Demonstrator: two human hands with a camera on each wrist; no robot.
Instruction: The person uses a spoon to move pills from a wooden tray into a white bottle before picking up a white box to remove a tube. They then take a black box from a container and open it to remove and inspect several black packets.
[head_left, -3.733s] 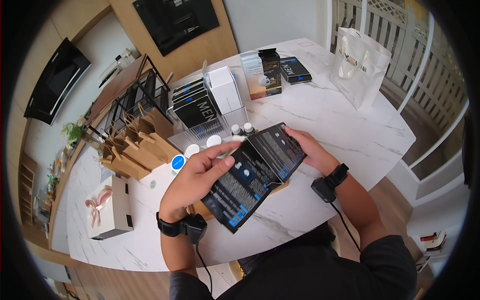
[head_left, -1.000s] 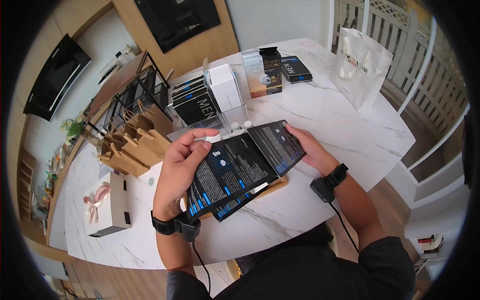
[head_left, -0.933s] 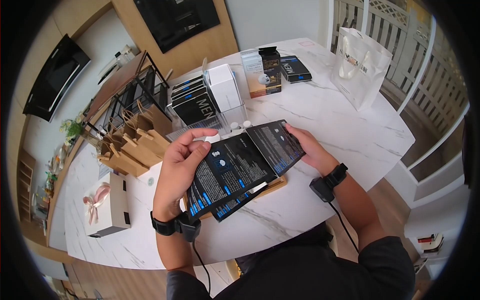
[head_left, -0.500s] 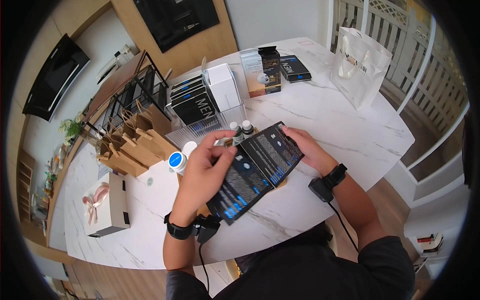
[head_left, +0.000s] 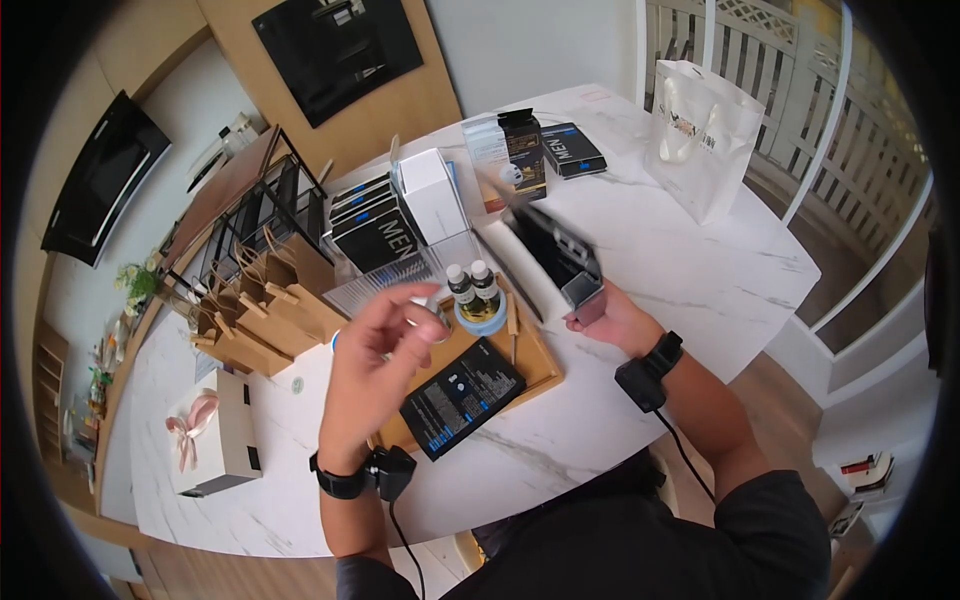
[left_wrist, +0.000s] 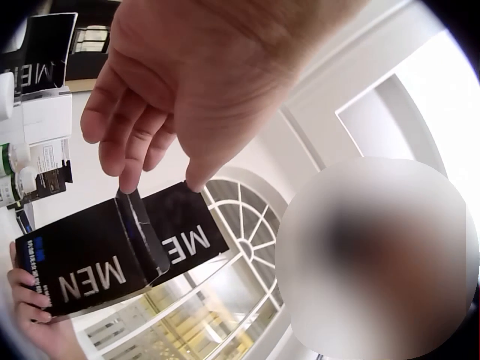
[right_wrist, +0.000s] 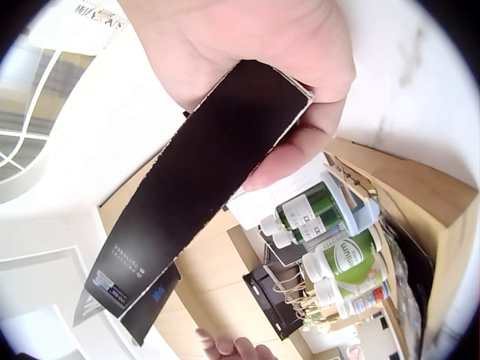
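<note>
My right hand [head_left: 620,322] grips one end of a black box [head_left: 550,255], held tilted above the table with its lid flap swung out. "MEN" lettering shows on the box in the left wrist view, while a plain black side [right_wrist: 217,165] faces the right wrist camera. My left hand [head_left: 380,360], blurred, hovers over the wooden tray [head_left: 545,372] with its fingers loosely bent and nothing held. Below it, a flat black packet [head_left: 463,398] with blue and white print lies on the tray. Two dark bottles with white caps [head_left: 473,290] stand in a light-blue holder behind the packet.
Behind the tray, a clear organizer [head_left: 390,270] holds black MEN boxes and a white box [head_left: 432,195]. Brown paper bags [head_left: 265,315] and a ribboned gift box [head_left: 220,432] stand left. A white bag [head_left: 705,140] stands back right. Green-labelled bottles [right_wrist: 351,259] show in the right wrist view.
The black box has been lifted and turned away in my right hand, uncovering the black packet on the tray. My left hand has come off the black panel and moved slightly left.
</note>
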